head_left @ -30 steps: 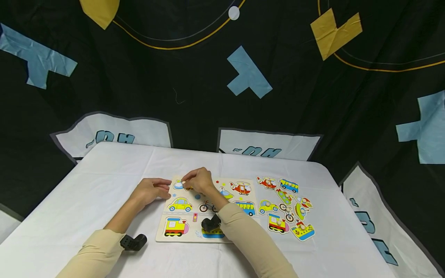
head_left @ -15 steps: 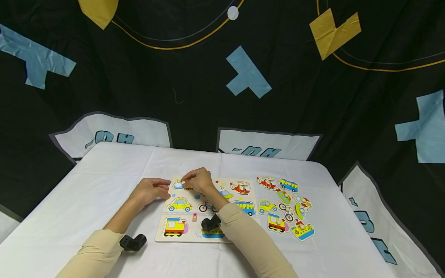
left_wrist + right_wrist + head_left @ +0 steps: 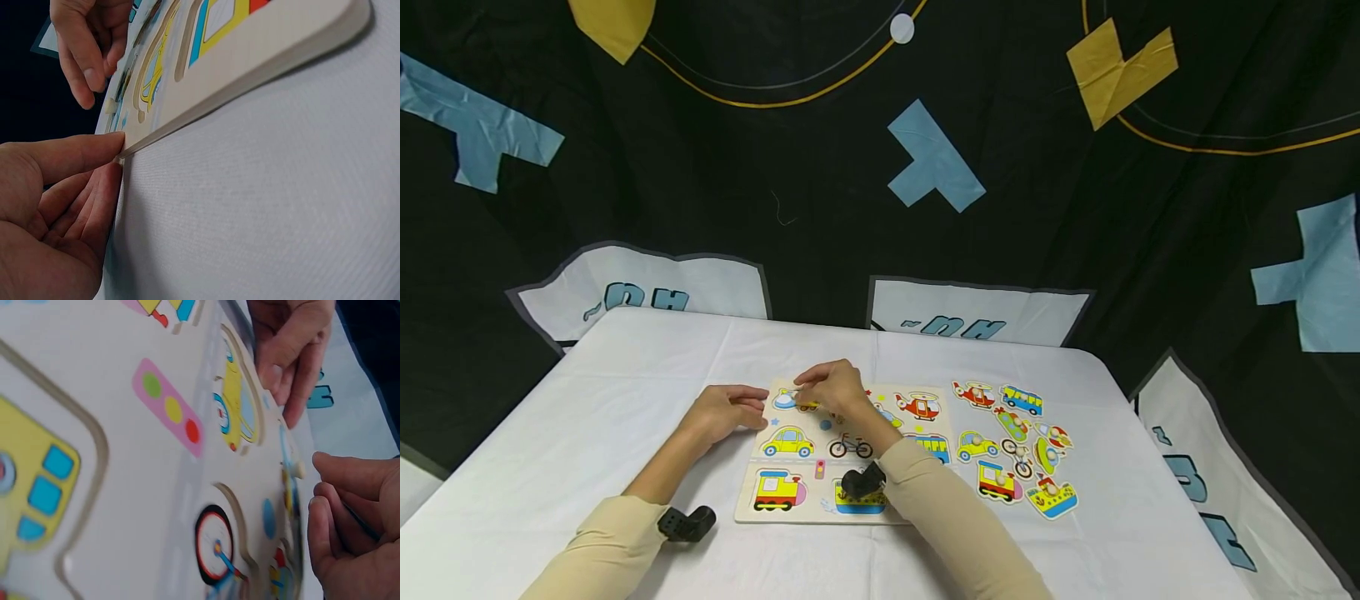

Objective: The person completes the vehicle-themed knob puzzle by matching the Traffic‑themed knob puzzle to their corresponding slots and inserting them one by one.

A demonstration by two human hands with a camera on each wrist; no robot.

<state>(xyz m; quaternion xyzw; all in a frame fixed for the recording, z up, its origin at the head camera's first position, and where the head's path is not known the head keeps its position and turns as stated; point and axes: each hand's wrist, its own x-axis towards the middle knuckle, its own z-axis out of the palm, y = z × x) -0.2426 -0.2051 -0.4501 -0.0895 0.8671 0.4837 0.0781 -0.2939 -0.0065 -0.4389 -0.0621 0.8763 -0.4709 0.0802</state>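
The fingers of my right hand [image 3: 835,390] are loosely bent with a narrow gap, holding nothing, just beside a pale, rounded knob [image 3: 300,470] near the 11 o'clock corner of the board [image 3: 816,510]. The straight fingers of my left hand [image 3: 726,414] touch the board's edge toward 10 o'clock. The board is smooth, pale wood, thick, with rounded corners and grooved outlines around bright printed vehicles. The picture under the knob is partly hidden, so I can't tell its shape.

At the board's 3 o'clock, flat knobbed cut-outs lie loosely together: helicopter [image 3: 974,394] and bus [image 3: 1022,400] toward 2 o'clock, car [image 3: 977,446] and bicycle [image 3: 1019,459] below, then train [image 3: 999,482] and ship [image 3: 1052,498] toward 4.

The table [image 3: 625,392] is draped in white, finely ribbed, with fold creases. Beyond it, at 12, hangs a dark, rippled curtain [image 3: 700,183] bearing angular pale-blue shapes [image 3: 936,158] and mustard ones [image 3: 1120,75].
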